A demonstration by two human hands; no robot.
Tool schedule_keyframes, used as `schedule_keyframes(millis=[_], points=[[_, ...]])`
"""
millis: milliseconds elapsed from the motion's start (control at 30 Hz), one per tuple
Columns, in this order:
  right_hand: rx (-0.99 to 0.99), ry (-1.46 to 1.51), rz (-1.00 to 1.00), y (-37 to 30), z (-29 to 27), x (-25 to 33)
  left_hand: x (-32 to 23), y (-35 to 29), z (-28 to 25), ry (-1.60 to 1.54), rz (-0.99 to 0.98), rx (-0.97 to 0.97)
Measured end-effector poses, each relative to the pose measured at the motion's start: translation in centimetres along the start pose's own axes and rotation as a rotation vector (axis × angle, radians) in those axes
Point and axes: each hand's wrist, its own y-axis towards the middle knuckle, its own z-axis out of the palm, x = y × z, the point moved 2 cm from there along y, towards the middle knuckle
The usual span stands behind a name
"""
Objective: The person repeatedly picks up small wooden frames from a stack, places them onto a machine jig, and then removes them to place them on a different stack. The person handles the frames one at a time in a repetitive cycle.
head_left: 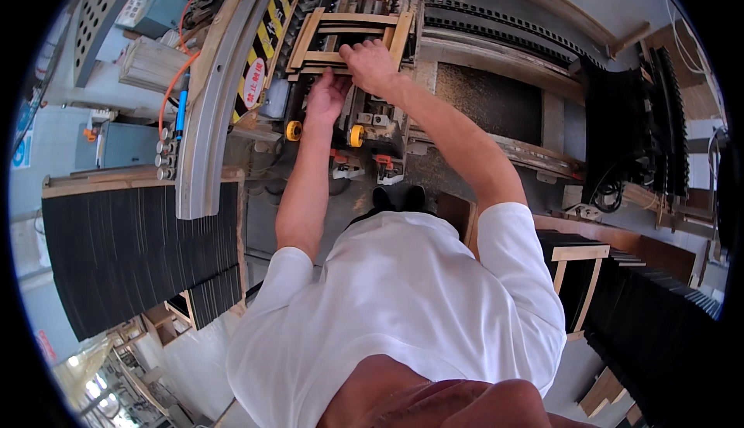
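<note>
A small rectangular wooden frame, pale on its edges with dark openings inside, lies on the machine bed in front of me. Over its near rail, right of the middle, my right hand bends its fingers down onto the wood. Lower and to the left, my left hand is turned palm up at the same near edge, its fingers closed on the rail and partly hidden under it. Below the hands, two yellow knobs stick out of the machine.
A grey metal beam runs along the left, beside a yellow-and-black striped guard. Long chain tracks stretch right above a sawdust-covered bed. Stacked black panels stand at left, with more dark frames at right.
</note>
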Motion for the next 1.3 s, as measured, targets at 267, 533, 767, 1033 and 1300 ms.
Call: schedule_keyframes(millis=[267, 533, 767, 1033, 1300], points=[[0.012, -0.094, -0.028, 4.2, 1.4, -2.4, -0.5, -11.9, -0.7, -0.034, 0.082, -0.121], [-0.021, -0.396, -0.191, 9.4, 4.7, -2.1, -1.3, -26.5, -2.7, 0.06, 0.075, -0.15], [0.228, -0.596, -0.155, 14.8, 4.9, -0.6, -2.7, -31.3, -6.6, 0.069, 0.025, -0.166], [0.181, -0.606, -0.024, 19.8, 6.1, -3.8, -5.3, -32.2, -9.7, 0.12, -0.108, -0.136], [0.191, -0.432, -0.066, 22.5, 6.6, -6.5, -6.2, -32.1, -9.6, 0.106, -0.134, -0.101]])
